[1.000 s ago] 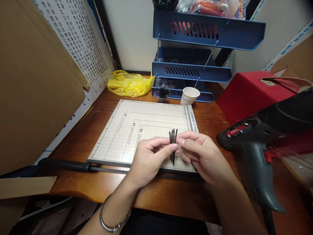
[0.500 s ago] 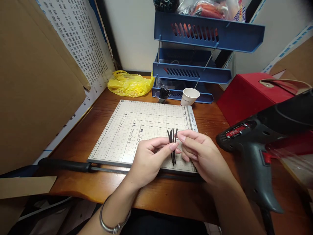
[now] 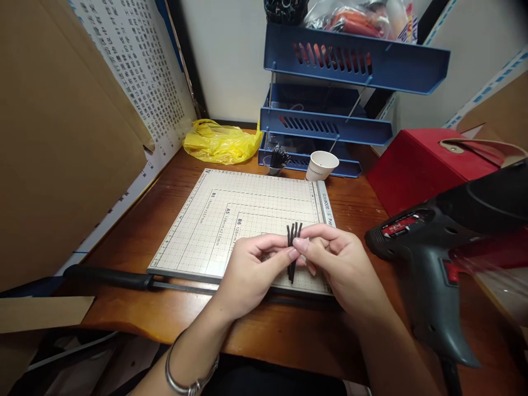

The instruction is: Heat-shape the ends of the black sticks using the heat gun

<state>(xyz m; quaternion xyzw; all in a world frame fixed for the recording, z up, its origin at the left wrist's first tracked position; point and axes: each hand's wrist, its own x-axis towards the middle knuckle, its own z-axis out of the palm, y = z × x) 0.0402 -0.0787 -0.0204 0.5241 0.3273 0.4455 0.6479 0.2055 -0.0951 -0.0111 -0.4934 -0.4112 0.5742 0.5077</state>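
Observation:
A small bunch of short black strips (image 3: 293, 234) stands upright between my two hands, over the near right corner of a gridded paper cutter board (image 3: 231, 220). My left hand (image 3: 256, 269) pinches the bunch from the left with thumb and fingers closed. From the right, my right hand (image 3: 338, 264) pinches the same bunch, its fingertips meeting the left hand's. The strips' tops fan slightly above the fingers and their lower ends poke out below. A metal bracelet (image 3: 185, 379) circles my left wrist.
A grey and black heat gun (image 3: 437, 247) stands at the right, beside a red box (image 3: 416, 159). Blue stacked trays (image 3: 330, 121), a white paper cup (image 3: 322, 165), a small cup of black strips (image 3: 278, 159) and a yellow bag (image 3: 220, 142) line the back. The cutter's black handle (image 3: 107, 276) lies front left.
The bunch of strips, which had splayed slightly, is gathered tighter again. My right fingertips have closed in against the left hand's. Both hands stay in place.

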